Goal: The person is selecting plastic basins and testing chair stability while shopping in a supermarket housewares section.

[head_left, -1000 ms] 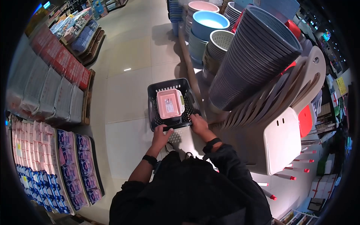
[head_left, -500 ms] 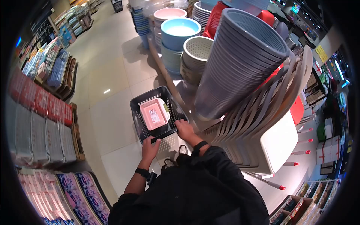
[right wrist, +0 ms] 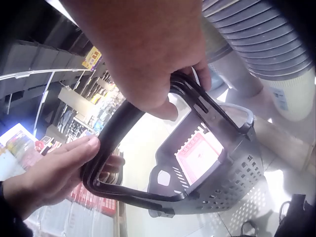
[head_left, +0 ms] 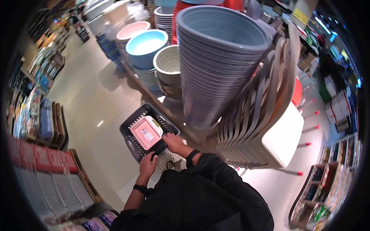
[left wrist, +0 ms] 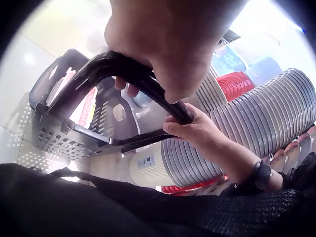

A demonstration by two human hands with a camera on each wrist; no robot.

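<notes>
A low platform with brown edge [head_left: 155,99] carries the tall stack of grey bins [head_left: 219,73]; left of this stack stand the perforated baskets [head_left: 168,64], then the blue basin stack [head_left: 146,48].

Hands [head_left: 148,165]: we count two
Wristbands [head_left: 191,157]: two
Black basket [right wrist: 234,185]: we see one
Pink container [head_left: 145,133]: one in our view
Bright blue basin [head_left: 147,43]: one
Tall grey bin stack [head_left: 219,84]: one, its bins too many for us to count
Pale chair stack [head_left: 283,134]: one

A glossy pale floor [head_left: 280,192] separates stacked chairs [head_left: 283,134] from shelves [head_left: 320,186].
</notes>
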